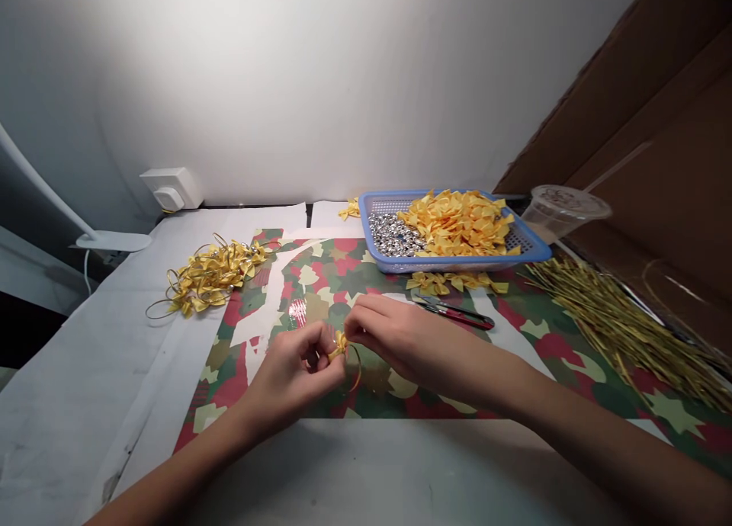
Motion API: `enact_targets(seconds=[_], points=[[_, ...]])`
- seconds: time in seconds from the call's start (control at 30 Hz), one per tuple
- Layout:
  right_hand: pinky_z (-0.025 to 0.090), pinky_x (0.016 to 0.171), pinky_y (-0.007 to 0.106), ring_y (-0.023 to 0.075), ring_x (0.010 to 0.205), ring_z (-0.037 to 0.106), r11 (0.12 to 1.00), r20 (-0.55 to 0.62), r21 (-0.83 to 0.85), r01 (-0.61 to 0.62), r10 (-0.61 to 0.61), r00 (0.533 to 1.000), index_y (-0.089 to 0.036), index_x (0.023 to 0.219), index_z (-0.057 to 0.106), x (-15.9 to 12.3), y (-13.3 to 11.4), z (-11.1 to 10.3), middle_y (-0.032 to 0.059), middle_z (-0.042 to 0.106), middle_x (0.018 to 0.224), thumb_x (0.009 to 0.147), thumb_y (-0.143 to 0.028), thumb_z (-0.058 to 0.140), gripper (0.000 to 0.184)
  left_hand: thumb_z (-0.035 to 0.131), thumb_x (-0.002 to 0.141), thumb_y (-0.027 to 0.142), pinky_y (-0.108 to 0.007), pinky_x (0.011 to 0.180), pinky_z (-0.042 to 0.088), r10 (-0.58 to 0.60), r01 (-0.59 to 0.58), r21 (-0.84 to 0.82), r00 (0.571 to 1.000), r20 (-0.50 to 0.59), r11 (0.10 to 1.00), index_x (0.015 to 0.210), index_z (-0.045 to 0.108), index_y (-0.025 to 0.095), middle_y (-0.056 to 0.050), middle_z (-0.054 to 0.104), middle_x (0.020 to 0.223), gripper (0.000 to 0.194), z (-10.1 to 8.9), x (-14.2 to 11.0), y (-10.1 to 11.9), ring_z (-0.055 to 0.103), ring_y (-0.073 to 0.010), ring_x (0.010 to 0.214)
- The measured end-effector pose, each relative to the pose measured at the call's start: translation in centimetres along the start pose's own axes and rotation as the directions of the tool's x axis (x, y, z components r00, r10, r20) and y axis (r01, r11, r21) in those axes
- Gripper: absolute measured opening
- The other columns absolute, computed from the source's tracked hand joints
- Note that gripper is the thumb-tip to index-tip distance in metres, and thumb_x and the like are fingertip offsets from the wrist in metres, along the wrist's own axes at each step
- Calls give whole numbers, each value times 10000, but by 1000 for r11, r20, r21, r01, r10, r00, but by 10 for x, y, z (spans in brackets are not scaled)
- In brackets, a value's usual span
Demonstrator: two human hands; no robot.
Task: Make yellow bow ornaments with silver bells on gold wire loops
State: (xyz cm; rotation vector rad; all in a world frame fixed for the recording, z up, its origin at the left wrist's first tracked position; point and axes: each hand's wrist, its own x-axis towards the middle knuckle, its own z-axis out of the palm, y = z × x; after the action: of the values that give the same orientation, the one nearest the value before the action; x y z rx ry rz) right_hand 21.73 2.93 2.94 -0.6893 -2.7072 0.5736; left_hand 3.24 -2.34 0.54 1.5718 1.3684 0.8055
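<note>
My left hand [297, 370] and my right hand [389, 335] meet over a camouflage-patterned mat [343, 282], both pinching a small yellow ribbon bow [339, 346]. A thin gold cord loop [357, 370] hangs from the bow beneath my fingers. The fingers of both hands are curled and pressed together on the bow, which they partly hide.
A blue basket [531, 244] at the back holds loose yellow bows and silver bells [392, 235]. Finished bows with gold loops [209, 274] lie at the left. A sheaf of gold cords [623, 328], red-handled snips [460, 314], a plastic cup [563, 210] and loose bows [451, 283] lie to the right.
</note>
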Motion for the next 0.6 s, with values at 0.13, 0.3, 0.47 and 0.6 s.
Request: enact_targets(seconds=[0.13, 0.3, 0.47, 0.6], points=[[355, 519, 235, 131, 592, 433, 998, 32, -68, -7, 9, 999, -155, 806, 525, -1, -5, -4, 34, 525, 785, 800, 62, 431, 236, 568, 763, 248, -210, 464, 298, -30, 27, -84, 999, -40, 996, 602, 438, 190, 55, 447, 573, 214, -1, 1, -1, 369, -88, 511], [322, 491, 218, 121, 568, 406, 992, 56, -128, 19, -12, 998, -150, 785, 518, -1, -7, -4, 37, 518, 771, 719, 108, 413, 286, 614, 766, 278, -212, 483, 348, -66, 57, -179, 997, -43, 982, 619, 486, 178, 32, 530, 587, 219, -2, 3, -3, 445, -94, 521], [328, 496, 219, 126, 575, 411, 989, 19, -139, 49, -47, 999, -167, 785, 508, -5, -7, -2, 32, 523, 770, 709, 112, 400, 309, 664, 746, 282, -207, 496, 402, -89, 79, -294, 996, -19, 952, 616, 517, 171, 30, 566, 572, 225, -3, 3, -1, 491, -91, 507], [359, 514, 236, 141, 595, 442, 993, -43, -106, 58, -63, 997, -157, 817, 554, -5, -7, -1, 42, 547, 759, 832, 40, 394, 253, 699, 735, 291, -193, 488, 434, -107, 98, -390, 994, -2, 916, 622, 539, 165, 30, 598, 564, 232, -5, 4, 1, 509, -79, 483]])
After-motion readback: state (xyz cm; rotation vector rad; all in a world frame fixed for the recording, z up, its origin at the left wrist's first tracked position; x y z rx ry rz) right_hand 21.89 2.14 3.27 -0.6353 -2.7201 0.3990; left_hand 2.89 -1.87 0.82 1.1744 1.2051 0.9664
